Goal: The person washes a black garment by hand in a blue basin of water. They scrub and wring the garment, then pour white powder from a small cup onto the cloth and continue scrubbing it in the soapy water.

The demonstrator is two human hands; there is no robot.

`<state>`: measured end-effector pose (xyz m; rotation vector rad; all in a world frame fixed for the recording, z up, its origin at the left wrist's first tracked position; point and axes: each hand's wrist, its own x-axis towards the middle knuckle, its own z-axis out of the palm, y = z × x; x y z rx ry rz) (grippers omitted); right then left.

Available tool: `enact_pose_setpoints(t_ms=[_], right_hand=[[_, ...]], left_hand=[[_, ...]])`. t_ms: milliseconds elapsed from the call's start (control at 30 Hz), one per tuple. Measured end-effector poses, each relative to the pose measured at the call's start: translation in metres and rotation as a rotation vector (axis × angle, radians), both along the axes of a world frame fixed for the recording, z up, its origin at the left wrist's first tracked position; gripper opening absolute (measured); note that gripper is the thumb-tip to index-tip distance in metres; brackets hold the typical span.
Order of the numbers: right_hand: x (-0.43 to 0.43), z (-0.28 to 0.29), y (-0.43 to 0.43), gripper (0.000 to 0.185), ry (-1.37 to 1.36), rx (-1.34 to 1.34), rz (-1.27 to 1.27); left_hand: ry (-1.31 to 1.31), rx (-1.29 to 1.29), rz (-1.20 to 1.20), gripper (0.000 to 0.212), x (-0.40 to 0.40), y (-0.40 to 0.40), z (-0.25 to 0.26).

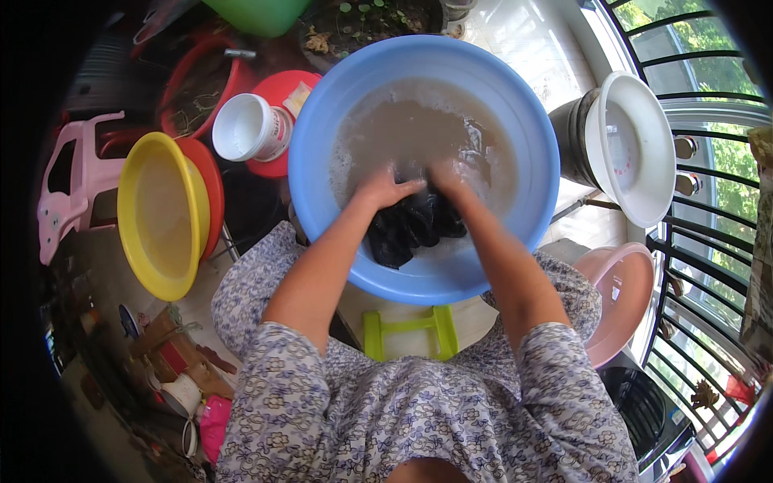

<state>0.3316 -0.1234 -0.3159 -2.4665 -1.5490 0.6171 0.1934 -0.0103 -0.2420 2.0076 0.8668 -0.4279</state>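
Observation:
A large blue plastic basin (525, 181) stands before me, holding murky grey-brown water (410, 124) with foam around its rim. Bunched wet black cloth (416, 223) lies at the near side, partly out of the water. My left hand (386, 188) grips the cloth from the left, its thumb laid across the top. From the right, my right hand (450, 178) holds the cloth's far part, close to the left one. The fingers of both hands are mostly hidden under the cloudy water.
Left of the basin are a yellow basin (163, 217) of cloudy water, a white plastic bucket (244, 128) and a pink plastic chair (84, 175). At right, a white basin (634, 151) and a pink basin (622, 302) stand by the barred window. A green stool (410, 326) shows below the basin.

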Motion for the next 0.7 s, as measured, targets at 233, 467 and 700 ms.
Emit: enact_pose_setpoints(t_ms=[233, 467, 700], right_hand=[[0.005, 0.111, -0.014, 0.041, 1.485, 0.432, -1.046], [0.014, 0.161, -0.021, 0.031, 1.434, 0.601, -0.98], [0.016, 0.176, -0.035, 0.082, 0.551, 0.45, -0.585]], left_hand=[[-0.137, -0.167, 0.033, 0.132, -0.031, 0.008, 0.051], [-0.508, -0.171, 0.132, 0.08, -0.032, 0.005, 0.052], [-0.521, -0.27, 0.333, 0.033, -0.015, 0.01, 0.085]])
